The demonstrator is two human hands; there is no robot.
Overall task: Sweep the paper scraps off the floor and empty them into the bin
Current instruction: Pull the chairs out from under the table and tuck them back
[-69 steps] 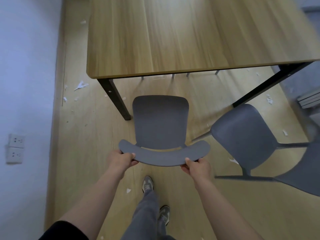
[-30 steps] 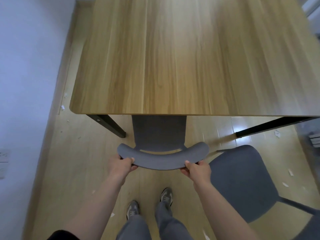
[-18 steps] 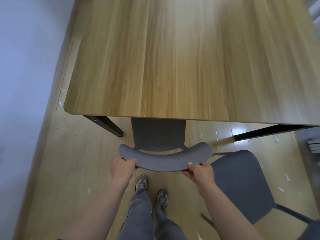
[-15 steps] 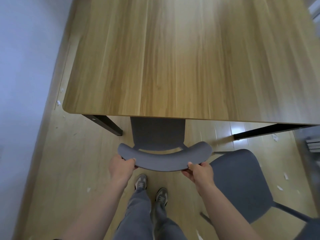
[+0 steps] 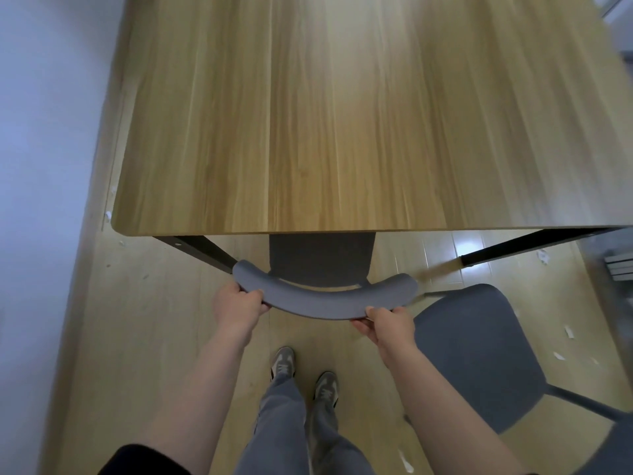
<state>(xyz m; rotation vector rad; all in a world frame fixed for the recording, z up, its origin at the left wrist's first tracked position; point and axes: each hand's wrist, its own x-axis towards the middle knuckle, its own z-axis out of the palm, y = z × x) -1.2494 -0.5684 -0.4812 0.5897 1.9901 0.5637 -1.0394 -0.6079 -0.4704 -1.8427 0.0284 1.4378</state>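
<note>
Gripping the chair (image 5: 325,303) back, left hand (image 5: 236,308) and right hand (image 5: 388,325) clamped on it, you've pushed its seat under the table (image 5: 342,132). Scraps (image 5: 568,332) still litter the floor (image 5: 137,337), so sweeping likely comes next.

Soft daylight, blurred wide-angle edges

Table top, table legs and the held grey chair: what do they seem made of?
Table top: wood or wood-look laminate; straight pale grain streaks, soft satin sheen.
Table legs: probably black-painted metal; slim, square-edged, matte.
Chair: likely moulded plastic; smooth, seamless curved backrest, matte grey.
</note>
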